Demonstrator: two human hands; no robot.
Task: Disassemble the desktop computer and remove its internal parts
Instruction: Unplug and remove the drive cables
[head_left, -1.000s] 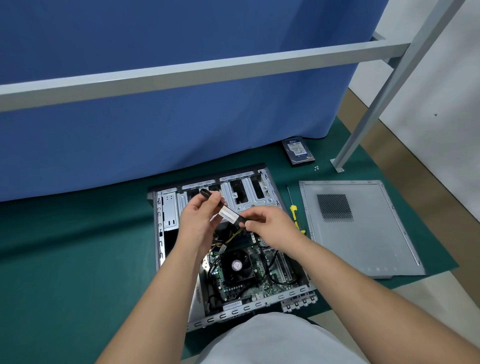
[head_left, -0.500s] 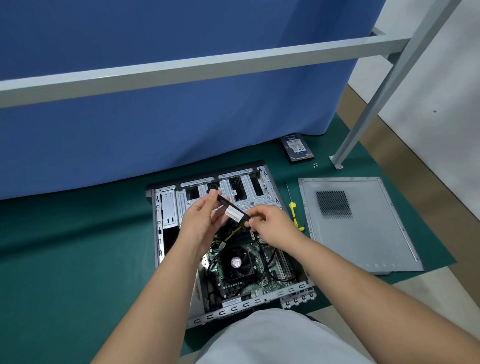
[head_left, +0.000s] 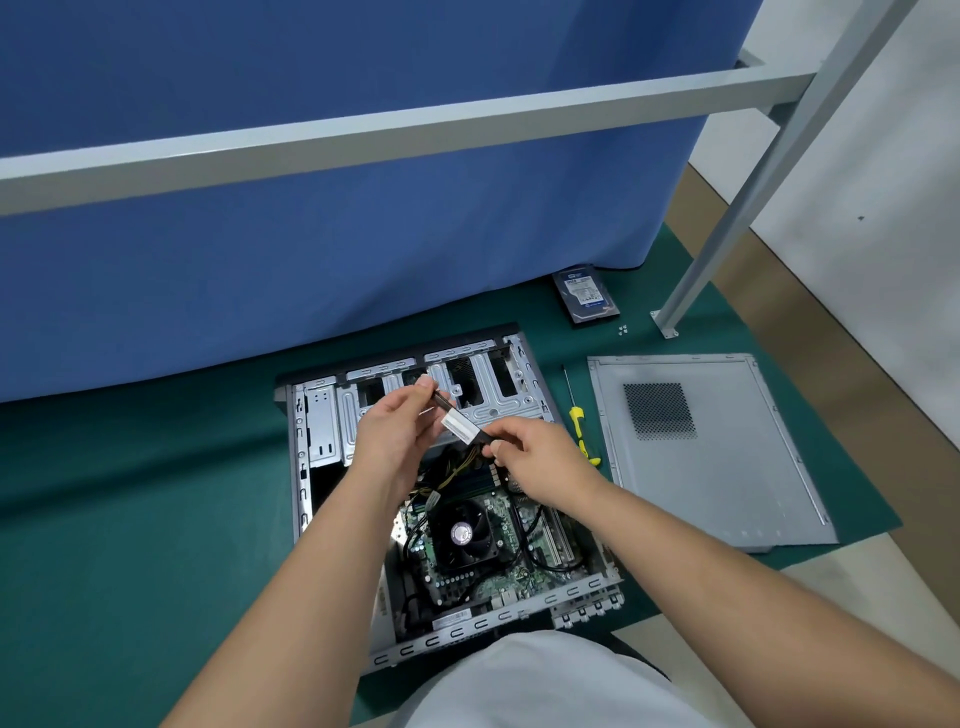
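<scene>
Fingers of both hands pinch a slim dark memory stick (head_left: 460, 427) with a pale label, holding it in the air above the open computer case (head_left: 322, 431). The left hand (head_left: 392, 436) pinches the far upper end between thumb and fingertips; the right hand (head_left: 535, 460) pinches the near lower end. Compared with a second ago, the stick has tilted so that it now shows more of its thin edge and slopes down from the left hand toward the right, while both hands have stayed at about the same spot over the drive bays. It is clear of the board, so this part looks already removed and seems to be under inspection before being set aside. Below the hands, the case lies on its side on a green mat (head_left: 130, 519), with the cooling fan (head_left: 460, 535), the circuit board and black and yellow cables still inside. To the right of the case lie a yellow-handled screwdriver (head_left: 582, 431) and, beyond it, the detached grey side panel (head_left: 717, 467). A hard drive (head_left: 587, 293) rests farther back near a blue curtain (head_left: 363, 208), with a few small screws (head_left: 623, 328) just beside it. Judging by what remains, the fan, board and cabling still have to come out.
</scene>
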